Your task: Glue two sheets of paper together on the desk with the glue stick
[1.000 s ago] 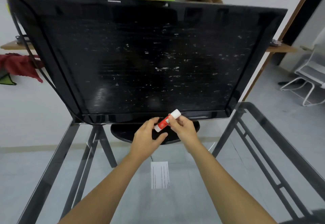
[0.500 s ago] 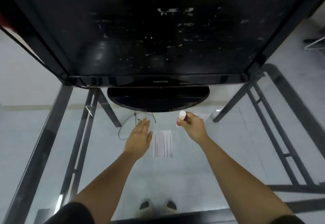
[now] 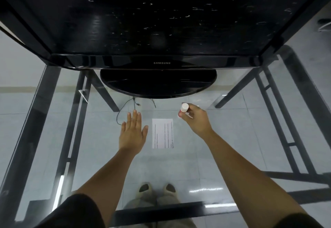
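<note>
Two hands reach over the glass tabletop (image 3: 232, 131). The left hand (image 3: 133, 132) is flat, its fingers straight and slightly spread. Just to its right lies a lined paper sheet (image 3: 163, 133). Beyond the sheet, the right hand (image 3: 197, 118) grips a glue stick (image 3: 184, 107), white cap up. A Samsung monitor (image 3: 161, 30) stands ahead of both.

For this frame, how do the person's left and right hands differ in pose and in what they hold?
The left hand is flat with straight fingers and holds nothing; the right hand is curled round the glue stick, its white end up. The left hand lies left of the paper, while the right hand is past its far right corner. Both are over the glass desk, and neither touches the paper.
</note>
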The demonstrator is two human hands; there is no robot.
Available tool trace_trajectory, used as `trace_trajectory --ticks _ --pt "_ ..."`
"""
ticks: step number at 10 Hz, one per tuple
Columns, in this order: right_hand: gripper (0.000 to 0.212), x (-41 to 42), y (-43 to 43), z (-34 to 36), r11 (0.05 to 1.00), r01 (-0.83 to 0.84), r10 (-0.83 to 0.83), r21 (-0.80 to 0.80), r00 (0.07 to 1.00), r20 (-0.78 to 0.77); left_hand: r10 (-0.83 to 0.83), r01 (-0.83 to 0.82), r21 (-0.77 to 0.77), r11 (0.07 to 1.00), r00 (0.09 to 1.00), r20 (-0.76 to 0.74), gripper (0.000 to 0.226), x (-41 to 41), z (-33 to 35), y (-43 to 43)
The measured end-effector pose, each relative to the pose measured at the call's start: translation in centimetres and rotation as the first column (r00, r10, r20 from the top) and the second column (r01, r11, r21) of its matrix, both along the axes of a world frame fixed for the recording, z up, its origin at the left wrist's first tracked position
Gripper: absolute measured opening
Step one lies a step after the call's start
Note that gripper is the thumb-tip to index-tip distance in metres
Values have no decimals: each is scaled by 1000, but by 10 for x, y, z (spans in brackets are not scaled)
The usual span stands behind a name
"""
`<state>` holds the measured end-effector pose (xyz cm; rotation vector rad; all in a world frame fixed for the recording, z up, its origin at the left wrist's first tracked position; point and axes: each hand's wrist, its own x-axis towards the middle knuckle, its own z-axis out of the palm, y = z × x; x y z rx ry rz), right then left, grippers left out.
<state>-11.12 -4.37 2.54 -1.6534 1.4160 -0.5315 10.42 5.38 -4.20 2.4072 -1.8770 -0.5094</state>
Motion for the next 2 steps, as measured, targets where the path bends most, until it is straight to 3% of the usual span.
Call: trace_trajectory --ticks 1,2 --pt "41 -1 -4 -1 999 -25 26 31 999 -21 -7 7 24 1000 1000 0 62 1 3 -1" --pt "61 -4 -6 12 983 68 -67 171 998 -8 -20 19 -13 1000 1000 -13 62 5 14 -5"
